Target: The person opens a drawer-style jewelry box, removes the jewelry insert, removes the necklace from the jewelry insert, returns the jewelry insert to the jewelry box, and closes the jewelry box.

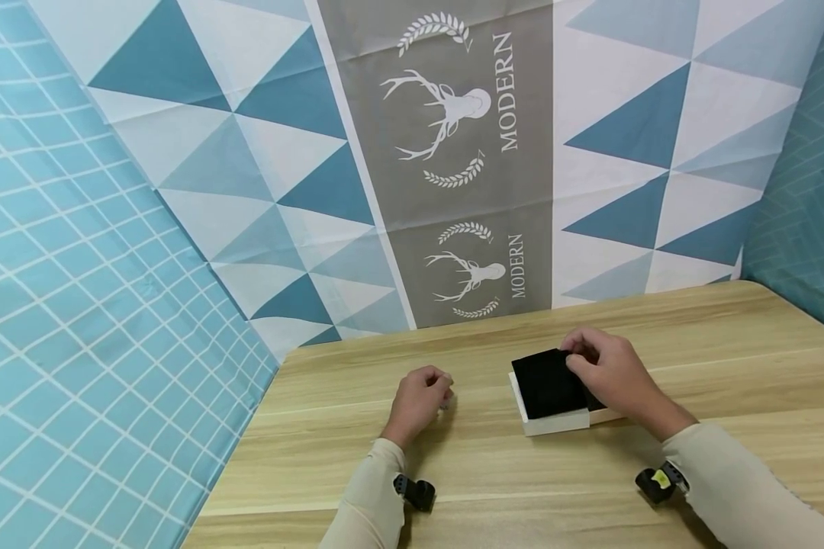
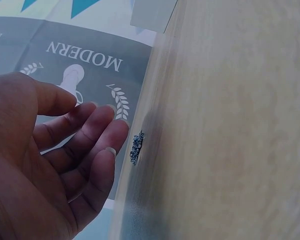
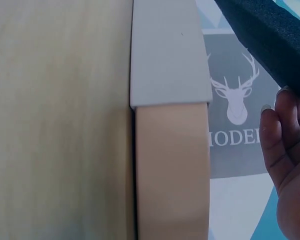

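Observation:
In the head view, my right hand (image 1: 616, 375) pinches a flat black foam pad (image 1: 548, 385) by its edge, fingers bent and thumb on top. The pad is tilted above a white box sleeve (image 1: 556, 424), and the right wrist view shows its thick, grainy side. From the sleeve's end a tan inner tray (image 3: 172, 170) sticks partway out; the pad hides its inside. Left of the box, my left hand (image 1: 417, 398) hovers over the table with loosely curled fingers and nothing in them. A small glittery piece (image 2: 136, 148) lies on the table close to its fingertips, its kind unclear.
The wooden table (image 1: 481, 488) reaches back to a patterned cloth wall (image 1: 467, 175). Blue gridded cloth (image 1: 96, 305) borders the left side, and teal cloth (image 1: 806, 191) hangs at the right. Black wrist cameras sit on both sleeves.

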The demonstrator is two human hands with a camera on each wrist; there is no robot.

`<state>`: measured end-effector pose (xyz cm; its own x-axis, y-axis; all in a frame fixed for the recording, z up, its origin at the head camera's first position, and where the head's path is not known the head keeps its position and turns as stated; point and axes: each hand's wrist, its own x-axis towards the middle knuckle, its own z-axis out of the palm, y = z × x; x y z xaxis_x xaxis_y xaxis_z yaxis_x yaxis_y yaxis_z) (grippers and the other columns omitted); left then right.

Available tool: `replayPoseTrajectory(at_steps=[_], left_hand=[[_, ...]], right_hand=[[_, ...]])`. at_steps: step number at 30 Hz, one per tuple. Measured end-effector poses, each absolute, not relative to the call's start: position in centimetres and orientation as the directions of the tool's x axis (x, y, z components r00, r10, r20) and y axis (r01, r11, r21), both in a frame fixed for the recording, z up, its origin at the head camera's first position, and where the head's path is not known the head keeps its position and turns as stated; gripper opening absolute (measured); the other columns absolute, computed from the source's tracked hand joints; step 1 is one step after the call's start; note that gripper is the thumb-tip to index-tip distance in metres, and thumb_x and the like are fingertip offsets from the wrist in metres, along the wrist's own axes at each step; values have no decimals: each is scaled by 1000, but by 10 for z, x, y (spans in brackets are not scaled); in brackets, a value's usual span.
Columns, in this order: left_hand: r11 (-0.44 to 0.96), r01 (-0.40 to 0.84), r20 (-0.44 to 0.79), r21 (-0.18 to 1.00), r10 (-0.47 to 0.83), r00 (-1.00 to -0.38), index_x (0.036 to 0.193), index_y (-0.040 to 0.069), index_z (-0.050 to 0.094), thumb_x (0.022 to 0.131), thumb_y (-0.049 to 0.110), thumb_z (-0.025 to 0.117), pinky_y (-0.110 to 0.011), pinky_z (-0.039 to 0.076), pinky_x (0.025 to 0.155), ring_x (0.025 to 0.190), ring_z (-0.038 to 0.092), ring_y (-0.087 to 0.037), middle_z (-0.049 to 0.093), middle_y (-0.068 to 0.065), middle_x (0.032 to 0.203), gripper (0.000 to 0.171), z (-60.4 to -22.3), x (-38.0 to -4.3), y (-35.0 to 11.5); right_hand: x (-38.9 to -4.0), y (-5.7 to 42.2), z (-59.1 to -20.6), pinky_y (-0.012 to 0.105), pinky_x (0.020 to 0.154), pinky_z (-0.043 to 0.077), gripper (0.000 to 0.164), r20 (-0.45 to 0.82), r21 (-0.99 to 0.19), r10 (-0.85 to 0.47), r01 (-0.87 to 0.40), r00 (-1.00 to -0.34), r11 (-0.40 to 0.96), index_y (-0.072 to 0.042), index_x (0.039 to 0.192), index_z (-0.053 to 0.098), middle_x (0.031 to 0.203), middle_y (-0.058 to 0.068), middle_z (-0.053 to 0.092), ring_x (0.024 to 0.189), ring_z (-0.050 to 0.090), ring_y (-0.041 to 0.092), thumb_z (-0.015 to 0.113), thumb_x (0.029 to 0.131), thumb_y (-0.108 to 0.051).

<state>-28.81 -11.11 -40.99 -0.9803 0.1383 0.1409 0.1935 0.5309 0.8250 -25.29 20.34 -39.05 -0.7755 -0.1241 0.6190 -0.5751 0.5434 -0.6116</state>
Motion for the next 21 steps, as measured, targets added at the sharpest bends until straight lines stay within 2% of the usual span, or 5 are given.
replayPoseTrajectory(at_steps=[21], left_hand=[[538, 178, 128, 824, 130, -983, 94, 4, 73, 100, 23, 59, -30, 47, 55, 70, 64, -24, 69, -6, 79, 25, -410, -289, -111]], right_hand=[[-257, 218, -391, 26, 58, 43, 14, 637, -603, -60, -545, -769, 582, -10, 97, 67, 78, -3, 60, 64, 50, 12, 60, 92, 0]])
